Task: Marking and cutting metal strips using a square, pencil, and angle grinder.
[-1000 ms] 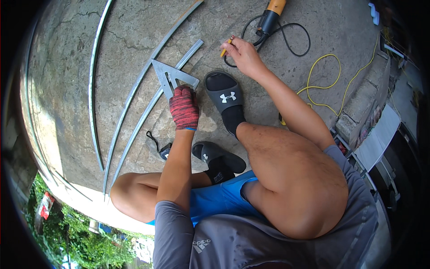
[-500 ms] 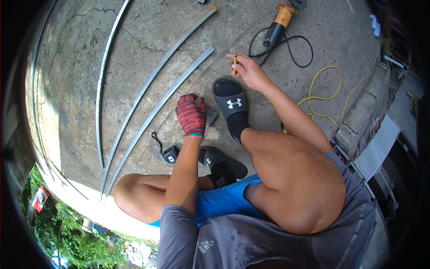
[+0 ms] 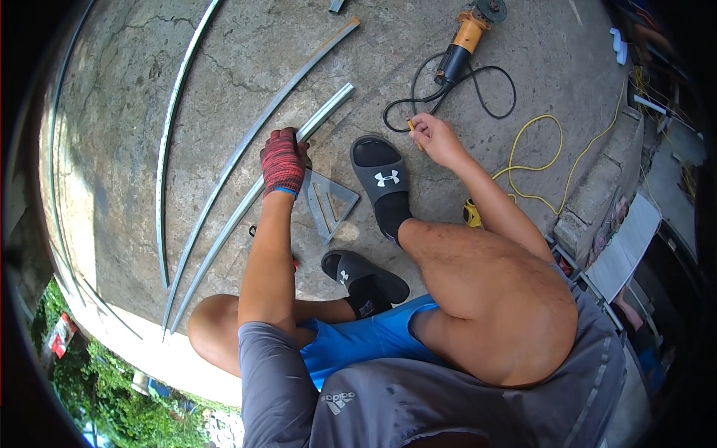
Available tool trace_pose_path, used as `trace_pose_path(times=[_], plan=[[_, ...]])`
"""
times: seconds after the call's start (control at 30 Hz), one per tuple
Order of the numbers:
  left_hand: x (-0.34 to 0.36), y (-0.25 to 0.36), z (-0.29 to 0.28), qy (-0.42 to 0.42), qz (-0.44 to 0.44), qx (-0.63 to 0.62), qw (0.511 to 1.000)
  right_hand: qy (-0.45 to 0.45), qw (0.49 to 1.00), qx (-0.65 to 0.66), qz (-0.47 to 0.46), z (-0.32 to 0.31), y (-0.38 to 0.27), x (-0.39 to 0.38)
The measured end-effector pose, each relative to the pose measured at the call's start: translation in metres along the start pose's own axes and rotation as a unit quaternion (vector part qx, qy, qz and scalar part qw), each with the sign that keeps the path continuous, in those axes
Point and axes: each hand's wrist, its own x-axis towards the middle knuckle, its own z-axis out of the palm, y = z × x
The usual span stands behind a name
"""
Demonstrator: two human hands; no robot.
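My left hand, in a red and black knit glove, is closed over the nearest of several long metal channels. Its fingers cover a stretch of the channel, whose far end sticks out beyond them. Right beside that glove a grey triangular speed square with slots lies flat on the concrete. Over on the right, my bare right hand pinches a yellow pencil between thumb and fingers, above the ground near my sandal.
Two more metal strips lie to the left. An orange and black angle grinder rests at the far right with its black cord looped. A yellow cord and a yellow tape measure are nearer. My sandalled foot stands between my hands.
My left hand has moved left from the speed square onto the metal channel, uncovering the square. My right hand has shifted right and slightly nearer, and the pencil has tilted.
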Motion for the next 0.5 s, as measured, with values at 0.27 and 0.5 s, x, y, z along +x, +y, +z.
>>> trace_pose_path(times=[0.27, 0.5], plan=[[-0.006, 0.004, -0.002, 0.023, 0.006, -0.007, 1.000, 0.029, 0.996, -0.006, -0.079, 0.019, -0.043, 0.010], [-0.030, 0.011, 0.010, 0.152, -0.023, -0.198, 0.968, -0.120, 0.976, -0.005, -0.181, 0.097, -0.106, 0.024]])
